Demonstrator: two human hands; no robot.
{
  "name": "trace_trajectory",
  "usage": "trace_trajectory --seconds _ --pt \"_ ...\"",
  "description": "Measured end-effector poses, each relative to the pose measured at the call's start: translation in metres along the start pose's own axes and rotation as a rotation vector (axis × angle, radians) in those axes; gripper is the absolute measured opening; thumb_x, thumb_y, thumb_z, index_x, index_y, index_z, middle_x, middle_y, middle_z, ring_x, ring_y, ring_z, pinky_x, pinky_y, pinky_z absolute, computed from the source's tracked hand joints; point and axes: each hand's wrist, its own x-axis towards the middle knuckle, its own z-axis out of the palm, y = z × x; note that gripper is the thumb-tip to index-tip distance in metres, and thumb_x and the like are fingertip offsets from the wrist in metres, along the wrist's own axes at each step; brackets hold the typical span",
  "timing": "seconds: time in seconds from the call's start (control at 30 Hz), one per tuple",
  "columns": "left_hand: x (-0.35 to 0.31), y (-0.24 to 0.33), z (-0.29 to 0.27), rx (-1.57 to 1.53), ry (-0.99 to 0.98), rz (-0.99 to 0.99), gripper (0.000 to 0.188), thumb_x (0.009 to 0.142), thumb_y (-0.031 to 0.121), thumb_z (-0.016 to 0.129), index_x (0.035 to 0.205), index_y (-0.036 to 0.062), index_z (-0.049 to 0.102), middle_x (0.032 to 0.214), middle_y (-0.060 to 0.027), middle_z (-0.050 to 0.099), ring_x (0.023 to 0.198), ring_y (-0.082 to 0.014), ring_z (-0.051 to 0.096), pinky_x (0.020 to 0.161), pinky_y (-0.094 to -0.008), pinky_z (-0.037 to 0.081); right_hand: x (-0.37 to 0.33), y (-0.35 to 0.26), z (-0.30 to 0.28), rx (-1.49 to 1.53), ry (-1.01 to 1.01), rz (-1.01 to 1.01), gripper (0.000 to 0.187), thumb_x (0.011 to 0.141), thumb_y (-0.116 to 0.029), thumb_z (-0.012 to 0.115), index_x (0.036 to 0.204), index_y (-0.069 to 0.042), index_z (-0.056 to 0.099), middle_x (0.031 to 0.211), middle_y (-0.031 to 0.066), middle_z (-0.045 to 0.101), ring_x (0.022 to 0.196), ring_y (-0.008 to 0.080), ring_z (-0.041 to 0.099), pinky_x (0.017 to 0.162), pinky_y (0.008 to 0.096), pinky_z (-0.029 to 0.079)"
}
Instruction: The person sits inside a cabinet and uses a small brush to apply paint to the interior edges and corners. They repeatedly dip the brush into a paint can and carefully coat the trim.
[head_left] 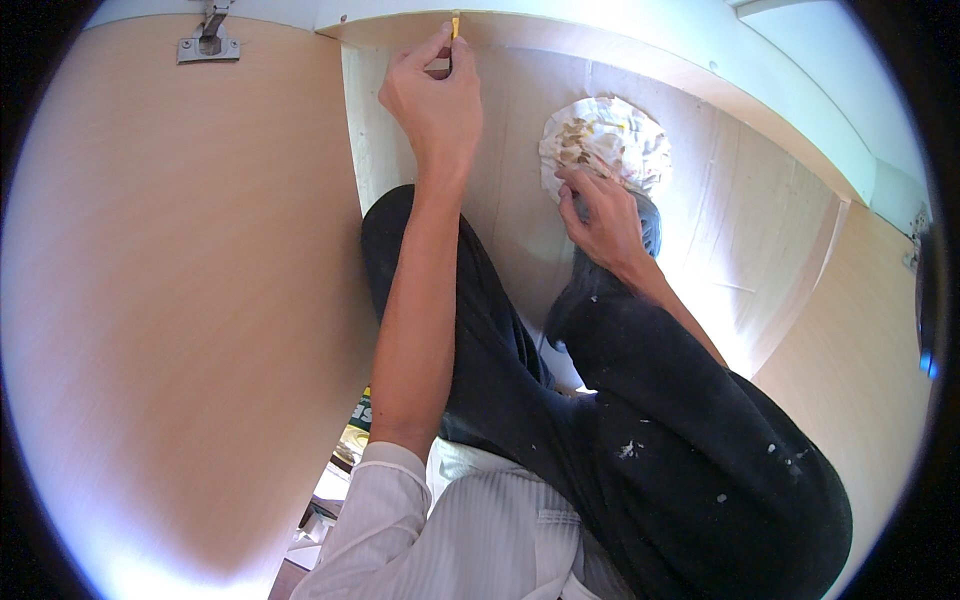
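My left hand (432,115) reaches up to the board's edge at the top. Thumb and fingers pinch a thin yellow strip (456,25) that touches the edge of the board; its exact kind is too small to make out. Further right, my right hand (605,222) has its fingers curled together at the near left edge of a round, wrinkled white sheet (625,145) with brown blotches. The fingertips overlap that sheet, and whatever they may hold is hidden. Part of a dark shoe (649,222) shows just beside this hand.
A wooden door panel (190,250) with a metal hinge (209,45) fills the left side. A pale board edge (600,40) curves across the top, and another wooden panel (850,360) stands at right. My dark-trousered legs (680,400) are bent in between.
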Motion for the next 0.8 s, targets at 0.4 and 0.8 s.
trace_trajectory --seconds 0.4,0.8 --pt "-0.001 0.0 0.001 0.044 0.001 0.033 0.027 0.088 0.018 0.072 0.11 0.005 0.077 0.091 -0.0137 0.073 0.077 -0.0203 0.07 0.072 -0.0327 0.055 0.0 0.001 0.0 -0.01 0.0 -0.001 0.021 0.089 -0.012 0.062 0.108 -0.005 0.065 0.092 0.0167 0.07 0.085 0.0357 0.068 0.078 0.0458 0.052" --pt "-0.007 0.005 0.006 0.002 -0.007 0.041 0.026 0.087 0.018 0.072 0.109 0.0041 0.077 0.089 -0.0138 0.073 0.074 -0.0199 0.07 0.073 -0.0332 0.055 -0.001 0.002 0.001 -0.012 0.008 -0.008 0.02 0.089 -0.011 0.062 0.107 -0.005 0.065 0.089 0.0162 0.069 0.083 0.0358 0.067 0.077 0.0457 0.052"
